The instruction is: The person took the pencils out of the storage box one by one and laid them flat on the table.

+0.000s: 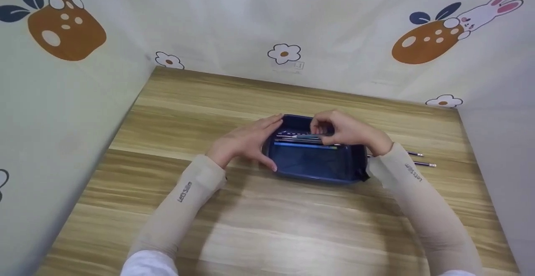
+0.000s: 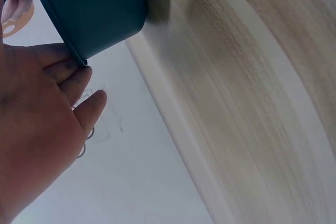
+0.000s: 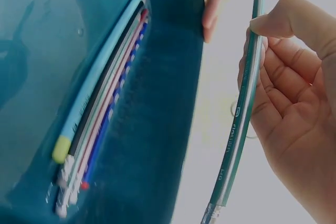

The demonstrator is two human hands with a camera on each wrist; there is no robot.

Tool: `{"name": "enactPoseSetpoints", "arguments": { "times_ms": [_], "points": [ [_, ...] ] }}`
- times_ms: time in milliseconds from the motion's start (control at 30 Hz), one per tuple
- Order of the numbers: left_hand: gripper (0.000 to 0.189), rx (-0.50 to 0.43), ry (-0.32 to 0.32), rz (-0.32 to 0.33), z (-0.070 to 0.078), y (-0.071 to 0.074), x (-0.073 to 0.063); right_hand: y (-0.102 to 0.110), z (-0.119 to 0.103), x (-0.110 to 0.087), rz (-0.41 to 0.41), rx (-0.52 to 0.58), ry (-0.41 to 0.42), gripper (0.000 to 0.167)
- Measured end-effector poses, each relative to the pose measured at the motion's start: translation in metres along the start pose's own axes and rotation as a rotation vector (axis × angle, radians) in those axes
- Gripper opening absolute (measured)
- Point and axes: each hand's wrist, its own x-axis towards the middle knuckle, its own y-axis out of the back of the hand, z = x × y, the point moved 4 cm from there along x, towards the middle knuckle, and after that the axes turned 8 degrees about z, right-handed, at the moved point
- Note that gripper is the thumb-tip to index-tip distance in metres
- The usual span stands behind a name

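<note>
A dark blue plastic bin stands on the wooden table. My left hand rests against its left end, fingers and thumb spread; in the left wrist view, fingertips touch the rim. Over the bin's far side, my right hand pinches a green pencil between thumb and index finger. Inside the bin, along its far side, several pencils lie side by side. Among them are a light blue pencil with a yellow-green end and a dark blue patterned one.
Two dark pencils with pale ends stick out from behind the right forearm, to the right of the bin. The wooden table is bordered by a patterned cloth wall at the back and pale walls at both sides.
</note>
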Motion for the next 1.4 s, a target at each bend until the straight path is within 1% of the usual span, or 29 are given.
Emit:
{"name": "enactPoseSetpoints", "arguments": {
  "times_ms": [233,433,533,667,1000,1200,1400],
  "points": [
    [0.131,0.009,-0.012,-0.001,0.000,-0.002,0.000,0.017,0.003,-0.019,0.050,-0.042,-0.025,0.019],
    [0.130,0.014,-0.017,-0.006,0.000,-0.002,0.000,0.030,0.009,-0.037,0.098,-0.102,-0.083,0.020],
    [0.130,0.014,-0.016,-0.010,0.001,-0.002,0.000,0.035,0.012,-0.047,0.112,-0.109,-0.107,0.021],
    [0.130,-0.002,-0.010,-0.012,0.001,-0.001,0.001,0.041,0.017,-0.059,0.133,-0.117,-0.118,0.023],
    [0.131,-0.007,-0.007,-0.004,-0.002,-0.002,0.001,0.049,0.039,-0.084,0.196,-0.137,-0.157,0.020],
    [0.130,-0.011,-0.006,-0.006,-0.002,-0.001,0.001,0.055,0.052,-0.099,0.228,-0.189,-0.205,0.021],
    [0.130,0.027,-0.033,0.010,-0.002,-0.002,0.001,0.060,0.066,-0.114,0.261,-0.262,-0.244,0.018]
  ]
}}
